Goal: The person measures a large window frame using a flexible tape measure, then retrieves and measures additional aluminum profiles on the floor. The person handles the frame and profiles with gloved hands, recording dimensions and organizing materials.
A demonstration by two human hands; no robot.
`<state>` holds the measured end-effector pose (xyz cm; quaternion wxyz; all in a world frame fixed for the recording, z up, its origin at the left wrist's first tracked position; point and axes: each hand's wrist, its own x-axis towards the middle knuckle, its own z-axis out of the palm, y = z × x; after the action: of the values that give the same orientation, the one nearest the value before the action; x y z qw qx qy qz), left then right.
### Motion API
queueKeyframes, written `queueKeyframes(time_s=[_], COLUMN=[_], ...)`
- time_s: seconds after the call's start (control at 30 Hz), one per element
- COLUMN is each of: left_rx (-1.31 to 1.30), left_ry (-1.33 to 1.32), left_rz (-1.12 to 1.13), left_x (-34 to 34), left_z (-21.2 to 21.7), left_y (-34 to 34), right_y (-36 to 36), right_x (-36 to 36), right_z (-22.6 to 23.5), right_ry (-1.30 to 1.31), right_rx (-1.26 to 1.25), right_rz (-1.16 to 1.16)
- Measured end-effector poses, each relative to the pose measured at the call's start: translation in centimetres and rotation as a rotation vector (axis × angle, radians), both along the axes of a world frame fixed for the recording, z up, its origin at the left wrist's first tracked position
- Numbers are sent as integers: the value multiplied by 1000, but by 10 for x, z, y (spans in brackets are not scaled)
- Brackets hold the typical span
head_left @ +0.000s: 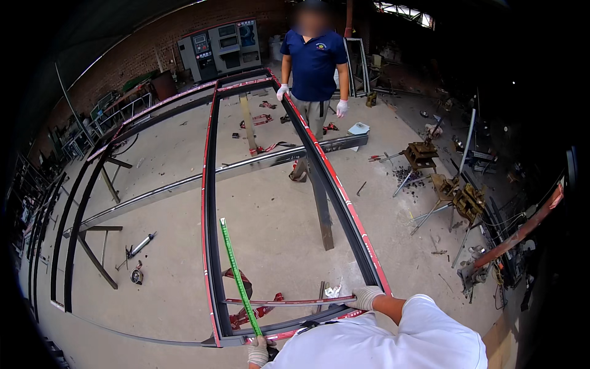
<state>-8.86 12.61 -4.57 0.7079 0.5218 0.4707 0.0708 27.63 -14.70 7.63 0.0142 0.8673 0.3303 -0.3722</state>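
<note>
My left hand, in a white knit glove, is closed around a tape measure at the near left corner of a long dark frame edged with red film. The green tape blade runs out from it, away over the frame's opening. My right hand, also gloved, is at the near right corner, its fingers closed on the end of a thin grey and red strip. That strip lies across the frame near its close end. My fingertips on both hands are partly hidden.
A co-worker in a dark blue shirt stands at the far end, one gloved hand on the frame. A long metal beam supports the frame crosswise. A caulking gun lies on the floor at left; small machines stand at right.
</note>
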Motion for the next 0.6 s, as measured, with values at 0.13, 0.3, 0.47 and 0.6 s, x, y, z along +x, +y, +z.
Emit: queueKeyframes(time_s=[0.13, 0.3, 0.47, 0.6], left_rx=[-18, 29, 10, -12], left_ry=[1, 1, -23, 5], left_rz=[-15, -34, -11, 31], left_x=[9, 5, 2, 4], left_z=[24, 15, 7, 3], left_y=[-2, 2, 1, 0], right_y=[2, 2, 2, 1], right_x=[2, 2, 4, 11], right_z=[5, 6, 1, -2], right_ry=[41, 53, 83, 83], right_rx=[-77, -88, -96, -86], right_rz=[-1, 3, -9, 8])
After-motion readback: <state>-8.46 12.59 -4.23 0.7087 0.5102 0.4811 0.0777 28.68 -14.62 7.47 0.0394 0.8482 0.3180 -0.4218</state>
